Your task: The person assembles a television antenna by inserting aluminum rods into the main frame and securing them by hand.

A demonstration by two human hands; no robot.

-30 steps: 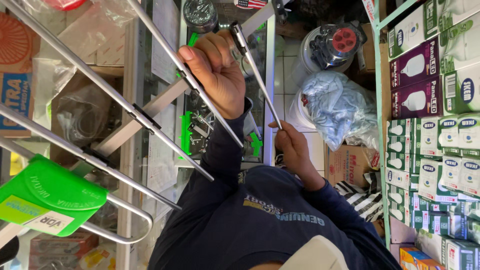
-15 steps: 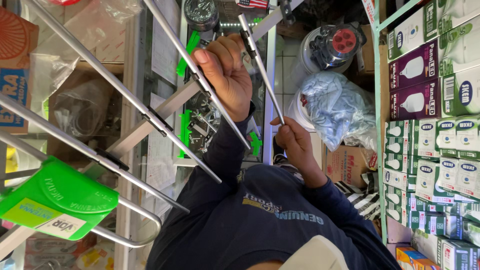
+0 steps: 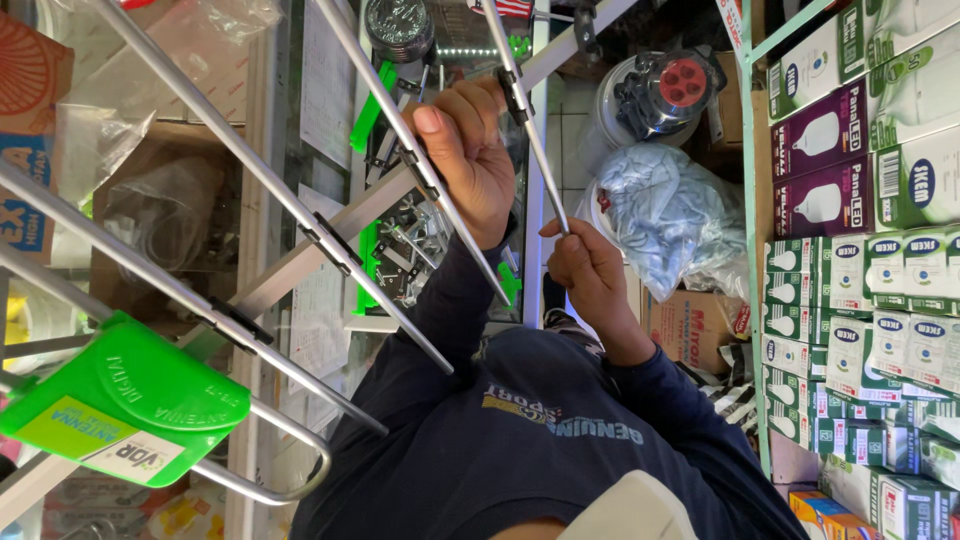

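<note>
A metal aerial with several thin aluminium rods on a square boom crosses the view, and a green plastic housing sits at its lower left end. My left hand is closed around the boom where a rod crosses it, thumb up. My right hand, lower and to the right, pinches the lower end of another thin rod that has a black clip on it. Both arms are in dark blue sleeves.
Green shelving on the right holds several boxes of light bulbs. A plastic bag of pale blue stuff and a grey socket with a red face lie beyond my hands. A glass counter with small hardware stands behind the aerial.
The aerial and my left hand have drifted right and slightly down in view. My right hand has risen a little along the thin rod's end. Both grips are unchanged.
</note>
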